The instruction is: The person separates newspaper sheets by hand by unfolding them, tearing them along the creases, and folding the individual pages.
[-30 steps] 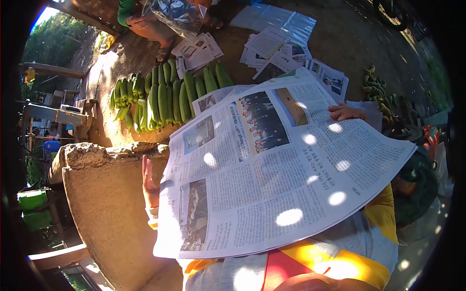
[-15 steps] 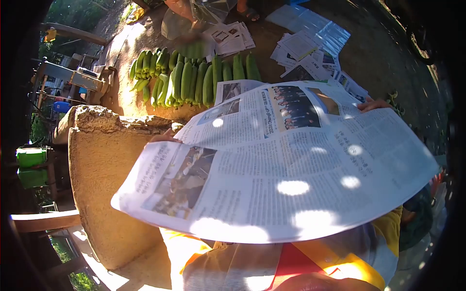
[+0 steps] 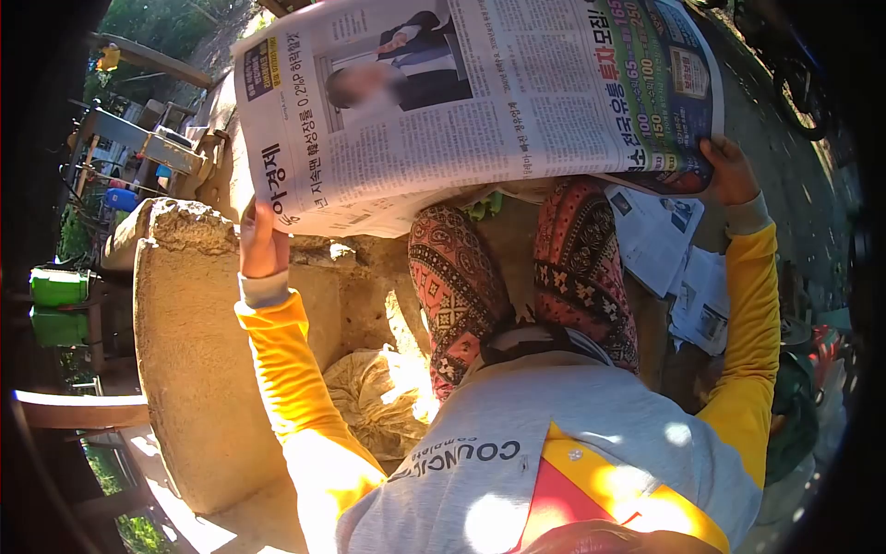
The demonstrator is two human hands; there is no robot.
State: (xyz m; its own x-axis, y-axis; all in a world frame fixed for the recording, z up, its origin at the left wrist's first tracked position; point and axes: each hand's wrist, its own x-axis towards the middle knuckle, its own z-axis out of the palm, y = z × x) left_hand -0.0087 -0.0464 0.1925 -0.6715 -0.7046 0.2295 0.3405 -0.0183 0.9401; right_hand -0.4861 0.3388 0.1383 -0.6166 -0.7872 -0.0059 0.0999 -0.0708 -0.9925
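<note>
A spread newspaper sheet (image 3: pixel 517 102), printed with Korean text and a photo, stretches between my two hands out in front of my knees. My left hand (image 3: pixel 265 242) grips its lower left corner, thumb on the near face. At the lower right corner, my right hand (image 3: pixel 732 172) is closed on the edge beside a colourful advertisement. Part of each hand's fingers is hidden behind the paper. Below the sheet, a bit of green (image 3: pixel 486 205) shows between my patterned trouser legs (image 3: pixel 457 277).
Loose newspapers (image 3: pixel 651 235) lie on the ground right of my knees. On the left stands a rough earthen block (image 3: pixel 198 369), with a crumpled tan sack (image 3: pixel 374 392) beside it. Green containers (image 3: pixel 60 288) are at far left, and a dark bag (image 3: pixel 798 397) at far right.
The newspaper has swung up and away from my lap, uncovering my legs and shirt. It now hides the rows of long green vegetables and the papers beyond. Both hands still hold it.
</note>
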